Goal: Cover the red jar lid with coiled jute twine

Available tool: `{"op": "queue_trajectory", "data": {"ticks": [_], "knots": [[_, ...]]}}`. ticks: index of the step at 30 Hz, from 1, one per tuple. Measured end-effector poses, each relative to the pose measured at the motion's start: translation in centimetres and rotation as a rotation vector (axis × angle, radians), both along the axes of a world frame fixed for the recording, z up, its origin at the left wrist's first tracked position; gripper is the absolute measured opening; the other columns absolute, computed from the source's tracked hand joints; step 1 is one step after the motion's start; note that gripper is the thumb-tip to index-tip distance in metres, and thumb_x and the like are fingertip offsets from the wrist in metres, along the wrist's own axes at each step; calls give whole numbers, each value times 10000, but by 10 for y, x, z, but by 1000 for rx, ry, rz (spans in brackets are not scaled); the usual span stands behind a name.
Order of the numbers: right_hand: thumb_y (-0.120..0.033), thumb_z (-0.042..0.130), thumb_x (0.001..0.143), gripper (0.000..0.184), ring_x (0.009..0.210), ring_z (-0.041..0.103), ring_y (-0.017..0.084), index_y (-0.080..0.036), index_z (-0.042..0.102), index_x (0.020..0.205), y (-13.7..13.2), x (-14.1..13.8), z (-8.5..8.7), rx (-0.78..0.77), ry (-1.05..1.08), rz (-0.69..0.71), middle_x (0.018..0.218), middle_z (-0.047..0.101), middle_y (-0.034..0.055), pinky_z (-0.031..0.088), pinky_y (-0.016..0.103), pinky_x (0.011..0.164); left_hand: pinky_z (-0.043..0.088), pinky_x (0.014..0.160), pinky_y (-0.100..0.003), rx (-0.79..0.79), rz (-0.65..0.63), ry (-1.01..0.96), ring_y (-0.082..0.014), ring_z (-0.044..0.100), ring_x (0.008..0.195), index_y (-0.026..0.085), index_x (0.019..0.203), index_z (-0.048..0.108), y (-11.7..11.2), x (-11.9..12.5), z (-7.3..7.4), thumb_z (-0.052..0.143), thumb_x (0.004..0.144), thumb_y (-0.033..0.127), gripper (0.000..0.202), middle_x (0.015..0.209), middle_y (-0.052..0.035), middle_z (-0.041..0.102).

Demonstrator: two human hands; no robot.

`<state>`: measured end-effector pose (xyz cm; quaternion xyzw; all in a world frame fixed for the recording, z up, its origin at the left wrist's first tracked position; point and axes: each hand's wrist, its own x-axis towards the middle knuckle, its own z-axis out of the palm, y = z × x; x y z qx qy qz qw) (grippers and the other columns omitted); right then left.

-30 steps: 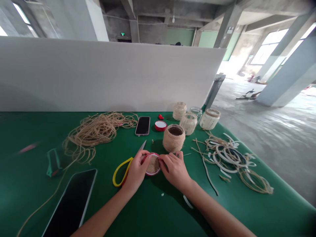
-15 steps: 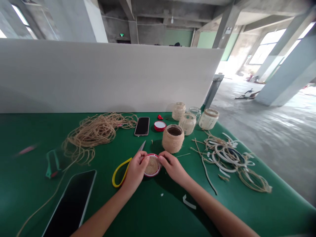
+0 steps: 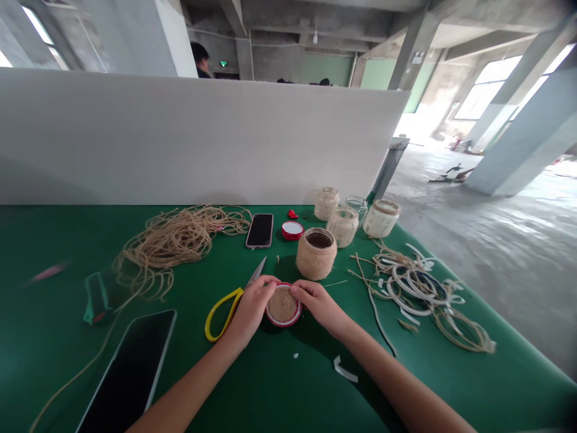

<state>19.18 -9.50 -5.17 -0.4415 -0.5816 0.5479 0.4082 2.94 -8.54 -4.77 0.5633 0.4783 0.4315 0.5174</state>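
handling: red-rimmed jar lid (image 3: 285, 323), probably light and stiff, with a coiled twine disc (image 3: 283, 304) across its top, probably soft, fibrous and liable to loosen at the edge under sideways pressure. take hold at the rim, on opposite sides, with light, even pressure; keep off the twine face. rim likely smoother than the twine, so allow for slight slip.

appearance: round, with a red outer edge and a thin white band around a tan spiral of twine. fibres slightly fuzzy. strand end not visible.

location: above the green table top (image 3: 49, 361), between both hands, just in front of the twine-wrapped jar (image 3: 316, 255). contact with the table: cannot tell.

grip: left hand (image 3: 250, 311) and right hand (image 3: 319, 305) both closed on the rim from opposite sides, lid clasped between them. yellow-handled scissors (image 3: 220, 316) just beside the left hand, on the table, not held.
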Motion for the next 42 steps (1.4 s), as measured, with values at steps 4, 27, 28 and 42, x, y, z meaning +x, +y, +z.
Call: {"op": "queue_trajectory", "data": {"ticks": [4, 27, 28, 42], "knots": [[-422, 496, 827, 318, 555, 309, 77, -144, 512, 672, -1, 0, 2, -5, 13, 45, 597, 360, -42, 237, 205, 486, 425, 616, -223, 27, -127, 106, -159, 569, 715, 181, 846, 606, -1, -1, 6, 502, 793, 363, 216, 747, 0, 610], [-419, 520, 814, 287, 565, 390, 81, -145, 601, 843, -2, -2, 0, -65, 74, 39, 642, 457, -25, 315, 193, 494, 471, 648, -268, 39, -3, 46, -195, 609, 759, 163, 885, 592, -5, 1, 1, 505, 784, 384, 257, 816, -42, 645], [-418, 523, 814, 288, 564, 389, 79, -142, 599, 850, -2, -2, 0, -62, 82, 49, 648, 457, -26, 315, 193, 495, 471, 650, -269, 40, -2, 43, -195, 610, 763, 163, 887, 591, -4, 1, 0, 504, 785, 382, 257, 821, -44, 646], [-428, 547, 803, 300, 570, 399, 76, -140, 594, 876, -2, -3, -5, -83, 137, 75, 670, 473, -25, 311, 191, 509, 468, 651, -274, 52, 3, 60, -202, 603, 772, 165, 874, 583, -3, 1, -2, 488, 788, 369, 241, 821, -46, 634]]}}
